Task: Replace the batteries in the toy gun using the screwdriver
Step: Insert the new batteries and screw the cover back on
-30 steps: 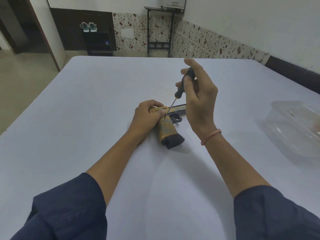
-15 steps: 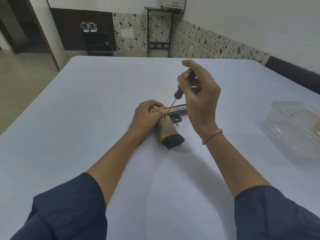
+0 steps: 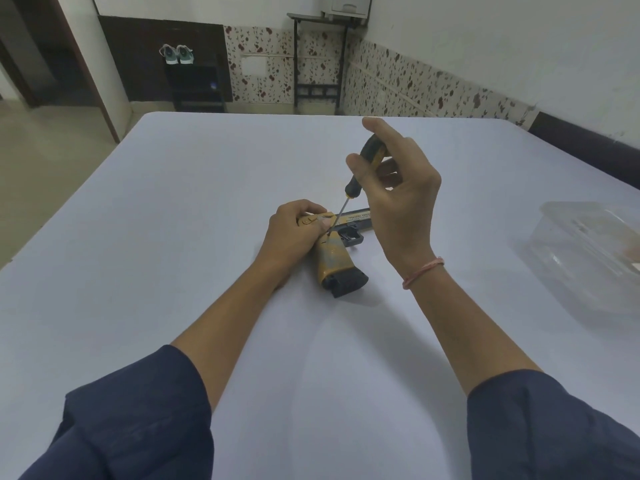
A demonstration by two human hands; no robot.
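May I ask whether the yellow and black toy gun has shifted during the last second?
No. The toy gun keeps its place and angle relative to the clear plastic container.

Gun (image 3: 337, 258), lying on its side at mid-table. Pale capitals printed along the dark slide (image 3: 356, 218), on the far edge of the gun, appear to read "DESERT EAGL"; the right hand (image 3: 401, 202) hides the end of the line. A second, smaller printed line runs just beneath the first and is too small to read.
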